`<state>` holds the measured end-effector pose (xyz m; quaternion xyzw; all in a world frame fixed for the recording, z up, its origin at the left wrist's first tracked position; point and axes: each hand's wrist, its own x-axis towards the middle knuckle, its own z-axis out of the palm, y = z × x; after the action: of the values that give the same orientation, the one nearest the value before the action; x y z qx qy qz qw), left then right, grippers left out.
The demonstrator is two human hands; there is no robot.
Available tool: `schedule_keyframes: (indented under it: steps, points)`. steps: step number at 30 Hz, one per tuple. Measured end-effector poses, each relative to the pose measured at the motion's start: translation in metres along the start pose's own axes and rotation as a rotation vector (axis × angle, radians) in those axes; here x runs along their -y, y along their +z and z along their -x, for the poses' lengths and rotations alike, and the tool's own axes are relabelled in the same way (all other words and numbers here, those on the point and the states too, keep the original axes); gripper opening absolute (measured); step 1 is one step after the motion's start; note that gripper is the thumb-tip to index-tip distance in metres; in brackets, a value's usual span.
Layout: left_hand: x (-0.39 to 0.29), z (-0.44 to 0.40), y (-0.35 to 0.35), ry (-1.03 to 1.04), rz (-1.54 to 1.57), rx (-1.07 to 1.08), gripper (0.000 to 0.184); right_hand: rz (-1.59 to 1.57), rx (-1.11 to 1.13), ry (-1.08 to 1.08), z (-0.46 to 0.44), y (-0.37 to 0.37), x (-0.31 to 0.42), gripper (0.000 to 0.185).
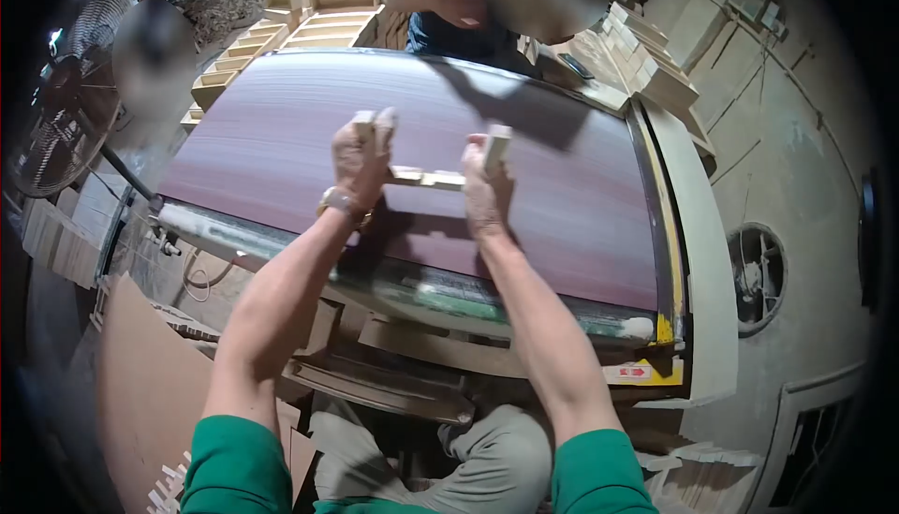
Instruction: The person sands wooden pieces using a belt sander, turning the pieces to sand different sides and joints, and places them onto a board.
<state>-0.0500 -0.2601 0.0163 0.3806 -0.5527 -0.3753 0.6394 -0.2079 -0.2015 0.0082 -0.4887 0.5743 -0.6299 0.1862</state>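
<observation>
A pale wooden frame is held between my two hands above a wide purple belt surface, which looks like a sanding belt. My left hand wraps round the frame's left side, whose end shows above the fist. On the opposite side, my right hand grips the right end piece. A notched bar runs between the hands. Whether the frame touches the belt I cannot tell; its shadow falls on the near part. A watch is on my left wrist.
Across the belt stands a person in a dark shirt, one hand raised. Wooden drawers are stacked behind at the left, and wooden blocks at the right beside a phone. A fan stands far left. Yellow-black edging borders the belt.
</observation>
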Motion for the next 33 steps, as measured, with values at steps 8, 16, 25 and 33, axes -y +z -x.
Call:
schedule_keyframes:
  steps: [8,16,25,33]
  points:
    - [-0.075,0.036,-0.107,-0.088,-0.077,-0.15,0.033,0.042,0.289,-0.431,0.067,0.013,0.055,0.046]
    - [-0.147,0.076,-0.061,-0.654,-0.036,0.219,0.028,0.879,0.482,-1.299,0.07,-0.133,0.103,0.067]
    - [-0.142,0.088,0.008,-0.509,0.085,0.692,0.105,0.044,0.181,-0.258,0.07,-0.176,0.048,0.025]
    - [-0.083,0.083,0.1,-0.162,-0.085,0.52,0.05,-0.362,0.005,-0.004,0.014,-0.171,0.012,0.029]
